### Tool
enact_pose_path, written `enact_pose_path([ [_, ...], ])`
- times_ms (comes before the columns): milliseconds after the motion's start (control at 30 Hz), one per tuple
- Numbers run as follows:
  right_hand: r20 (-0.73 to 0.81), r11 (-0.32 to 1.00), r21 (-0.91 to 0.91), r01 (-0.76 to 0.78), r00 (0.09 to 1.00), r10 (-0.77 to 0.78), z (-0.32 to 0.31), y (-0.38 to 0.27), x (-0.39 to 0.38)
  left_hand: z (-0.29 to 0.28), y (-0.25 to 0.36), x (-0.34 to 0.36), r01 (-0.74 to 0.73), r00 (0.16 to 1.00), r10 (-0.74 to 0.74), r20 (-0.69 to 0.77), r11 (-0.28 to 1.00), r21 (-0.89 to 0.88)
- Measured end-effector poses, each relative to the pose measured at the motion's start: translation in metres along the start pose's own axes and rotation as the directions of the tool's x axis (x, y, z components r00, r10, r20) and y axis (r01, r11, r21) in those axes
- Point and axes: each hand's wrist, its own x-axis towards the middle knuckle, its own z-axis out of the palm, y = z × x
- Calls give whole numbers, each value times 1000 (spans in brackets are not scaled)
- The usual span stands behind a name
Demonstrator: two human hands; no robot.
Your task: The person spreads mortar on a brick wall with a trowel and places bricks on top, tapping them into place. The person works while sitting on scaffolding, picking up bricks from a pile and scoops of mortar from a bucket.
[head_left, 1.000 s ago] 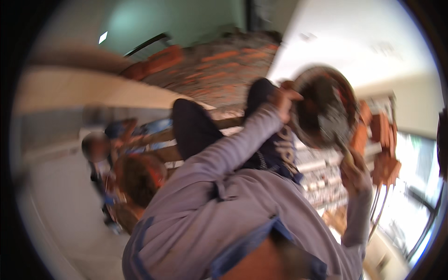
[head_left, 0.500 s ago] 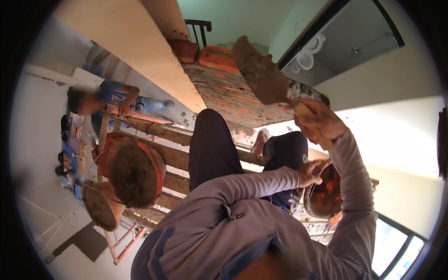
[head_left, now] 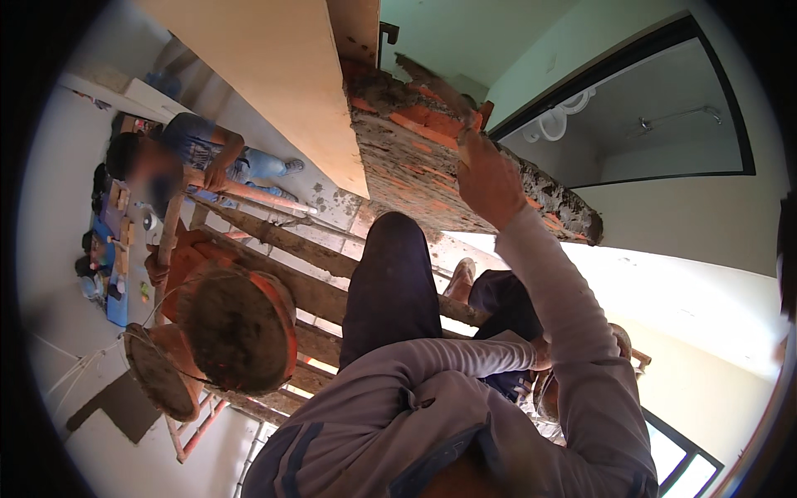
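My right hand (head_left: 490, 183) is closed round the handle of a trowel (head_left: 440, 90), reaching over the far top edge of a rough brick wall (head_left: 423, 178). The blade is tilted, seen nearly edge-on, just above an orange brick (head_left: 427, 124). Dark wet mortar (head_left: 383, 90) lies to the left of the blade. Behind my right forearm, most of my left hand (head_left: 541, 353) is hidden, fingers included. It is beside a bucket (head_left: 546, 397), also largely covered by that forearm.
Two mortar-caked buckets, a large one (head_left: 237, 332) and a smaller one (head_left: 162, 373), stand left by the wooden scaffold planks (head_left: 311, 290). Beyond them a co-worker (head_left: 195, 149) holds a pole. A beige column (head_left: 274, 75) adjoins the wall; a dark-framed opening (head_left: 664, 108) is at right.
My right hand has swung the trowel forward and left, down to the wall top. Mortar now covers part of the bricks there. The right forearm has come in front of my left hand.
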Motion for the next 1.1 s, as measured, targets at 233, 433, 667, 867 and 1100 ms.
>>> enact_pose_path([
  [233, 76, 870, 480, -115, 993, 89, 16, -36, 13, -14, 6, -8, -23, 1000, 23, -7, 999, -22],
  [433, -2, 998, 62, -10, 1000, 10, 20, -55, 16, -25, 6, -17, -47, 997, 42, -61, 996, -78],
  [667, 54, 985, -172, 4, 999, 6, 24, -23, 3, -17, 10, -20, -66, 995, 57, -80, 991, -116],
  [867, -10, 995, -57, -81, 997, 80, 29, -4, -22, -6, 10, -28, -59, 993, 44, -112, 989, -133],
  [1100, -43, 997, -22, 74, 996, -75, -64, 30, -101, 5, 15, -23, -105, 969, 79, -236, 990, -98],
])
